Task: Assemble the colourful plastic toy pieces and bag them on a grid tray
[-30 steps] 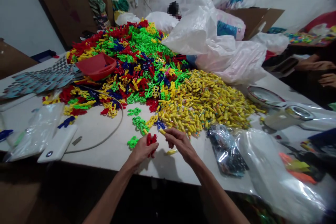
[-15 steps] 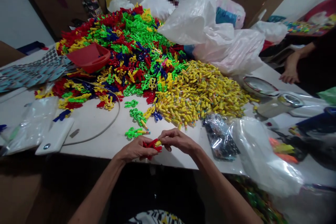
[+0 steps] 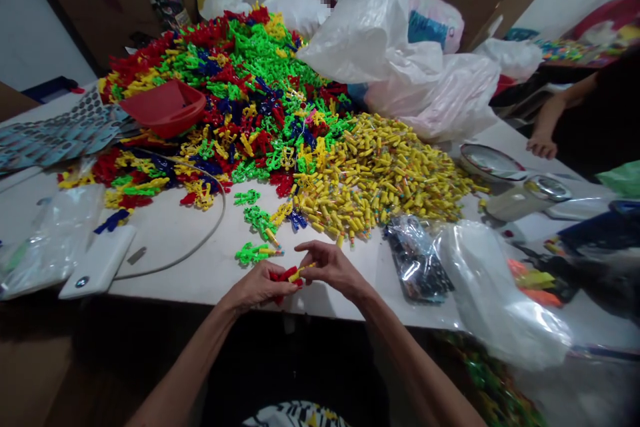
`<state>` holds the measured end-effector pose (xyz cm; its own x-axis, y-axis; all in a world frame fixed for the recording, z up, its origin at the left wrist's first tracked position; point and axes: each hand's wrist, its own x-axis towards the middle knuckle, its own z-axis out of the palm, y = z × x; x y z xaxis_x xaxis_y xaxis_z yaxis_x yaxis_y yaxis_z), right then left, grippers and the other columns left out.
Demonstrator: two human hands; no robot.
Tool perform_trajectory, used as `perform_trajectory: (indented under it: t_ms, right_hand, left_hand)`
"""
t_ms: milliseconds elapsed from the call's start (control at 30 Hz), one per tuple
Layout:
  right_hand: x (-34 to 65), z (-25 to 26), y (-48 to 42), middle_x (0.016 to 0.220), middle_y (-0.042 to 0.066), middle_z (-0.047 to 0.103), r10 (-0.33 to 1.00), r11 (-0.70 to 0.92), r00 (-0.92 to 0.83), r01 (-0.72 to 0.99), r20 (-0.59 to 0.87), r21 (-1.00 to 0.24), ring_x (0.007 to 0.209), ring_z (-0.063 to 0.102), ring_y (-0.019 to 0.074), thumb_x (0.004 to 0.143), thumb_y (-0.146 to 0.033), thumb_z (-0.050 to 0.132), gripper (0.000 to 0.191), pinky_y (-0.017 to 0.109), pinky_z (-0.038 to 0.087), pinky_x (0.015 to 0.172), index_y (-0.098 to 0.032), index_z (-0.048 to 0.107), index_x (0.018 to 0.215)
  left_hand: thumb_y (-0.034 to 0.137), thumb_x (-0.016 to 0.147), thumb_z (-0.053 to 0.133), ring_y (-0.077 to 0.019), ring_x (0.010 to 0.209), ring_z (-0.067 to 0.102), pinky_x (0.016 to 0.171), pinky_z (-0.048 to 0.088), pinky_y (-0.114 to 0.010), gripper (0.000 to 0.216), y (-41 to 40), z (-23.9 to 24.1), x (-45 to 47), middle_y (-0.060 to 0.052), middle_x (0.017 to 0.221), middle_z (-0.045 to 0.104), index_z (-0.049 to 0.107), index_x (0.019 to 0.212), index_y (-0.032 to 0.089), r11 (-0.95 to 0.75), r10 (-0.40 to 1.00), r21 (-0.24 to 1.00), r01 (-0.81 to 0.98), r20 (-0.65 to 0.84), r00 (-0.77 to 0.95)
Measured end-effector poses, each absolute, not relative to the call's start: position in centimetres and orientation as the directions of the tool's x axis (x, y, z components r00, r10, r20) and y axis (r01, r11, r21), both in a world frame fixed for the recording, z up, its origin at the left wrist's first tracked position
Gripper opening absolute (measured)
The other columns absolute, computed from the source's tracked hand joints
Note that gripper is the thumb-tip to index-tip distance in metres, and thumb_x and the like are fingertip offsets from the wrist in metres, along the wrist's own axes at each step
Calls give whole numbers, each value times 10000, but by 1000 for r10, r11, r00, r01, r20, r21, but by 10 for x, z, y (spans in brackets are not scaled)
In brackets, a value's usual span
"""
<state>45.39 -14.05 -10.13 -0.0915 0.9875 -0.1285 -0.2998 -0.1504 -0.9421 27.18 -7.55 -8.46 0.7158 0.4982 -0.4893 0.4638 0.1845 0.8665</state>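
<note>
Near the table's front edge, my left hand [image 3: 261, 285] is closed around a red plastic toy figure [image 3: 284, 277]. My right hand [image 3: 327, 267] pinches a small yellow tube [image 3: 301, 271] against the red figure; whether the tube sits inside it I cannot tell. Just beyond my hands lie green toy figures [image 3: 257, 219], a few with yellow tubes against them. A big heap of red, green, yellow and blue figures [image 3: 250, 60] fills the back left. To its right spreads a pile of yellow tubes with coloured ends [image 3: 385, 177].
A red scoop [image 3: 165, 107] rests on the heap. Printed cards [image 3: 55, 133] and a white device with a cable [image 3: 97, 263] lie left. Plastic bags [image 3: 500, 293], a packet [image 3: 417, 260] and a bowl [image 3: 493, 161] are at right, near another person's hand [image 3: 543, 145].
My right fingers have shifted, with the index finger lifted and more of the yellow tube showing. My left hand keeps hold of the red figure. The other person's hand has moved slightly.
</note>
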Motion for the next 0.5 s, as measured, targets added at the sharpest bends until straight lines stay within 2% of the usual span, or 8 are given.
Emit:
perform_trajectory:
  t_ms: [67, 233, 267, 333, 400, 467, 500]
  right_hand:
    - [449, -105, -136, 657, -12, 639, 994, -103, -46, -225, -95, -969, 549, 554, 110, 593, -247, 776, 594, 237, 428, 543, -168, 553, 1137]
    - [441, -104, -122, 740, 21, 654, 993, -93, -90, -195, -77, -976, 632, 585, 134, 615, -349, 754, 580, 260, 441, 604, -155, 566, 1129]
    - [443, -103, -120, 785, 32, 656, 993, -93, -80, -152, -82, -984, 644, 585, 138, 617, -370, 750, 609, 263, 443, 602, -161, 555, 1155]
    - [454, -102, -116, 888, 60, 648, 995, -99, 29, 43, -98, -994, 667, 578, 143, 641, -382, 730, 609, 266, 442, 596, -168, 546, 1180]
    - [469, -101, -111, 918, 77, 640, 981, -152, 167, 343, -99, -927, 686, 570, 152, 687, -325, 693, 451, 270, 433, 606, -152, 604, 1094]
    - [481, -100, -105, 888, 85, 649, 970, -210, 226, 614, -85, -761, 747, 580, 179, 724, -227, 637, 264, 277, 418, 646, -135, 650, 971]
    - [484, -98, -102, 898, 90, 654, 973, -217, 216, 719, -84, -660, 797, 586, 195, 735, -181, 603, 221, 280, 409, 668, -136, 655, 945]
  left_hand:
    - [469, 658, 644, -44, 372, 305, 383, 178, -199, 350, -70, -88, 269, 35, 440, 473, 592, 583, 131, 129, 509, 850, 511, -499, 701]
    - [526, 681, 605, -56, 403, 322, 399, 218, -202, 392, -52, -85, 259, 44, 487, 472, 615, 687, 134, 74, 486, 844, 532, -496, 720]
    - [540, 689, 590, -62, 417, 336, 413, 231, -205, 407, -46, -83, 254, 44, 496, 471, 624, 709, 135, 54, 500, 844, 534, -486, 717]
    - [581, 696, 556, -81, 447, 373, 443, 248, -216, 449, -32, -79, 244, 39, 491, 464, 632, 699, 139, -21, 581, 806, 592, -473, 663]
    - [617, 687, 537, -121, 519, 452, 490, 284, -231, 476, -16, -75, 235, 13, 528, 509, 638, 669, 152, -165, 749, 660, 733, -399, 529]
    - [604, 695, 536, -192, 696, 538, 590, 351, -261, 452, -2, -72, 238, -39, 688, 602, 658, 723, 169, -297, 904, 403, 866, -174, 391]
    - [571, 717, 533, -228, 807, 550, 665, 377, -288, 418, 3, -72, 245, -65, 797, 626, 663, 774, 178, -338, 931, 282, 898, -43, 363]
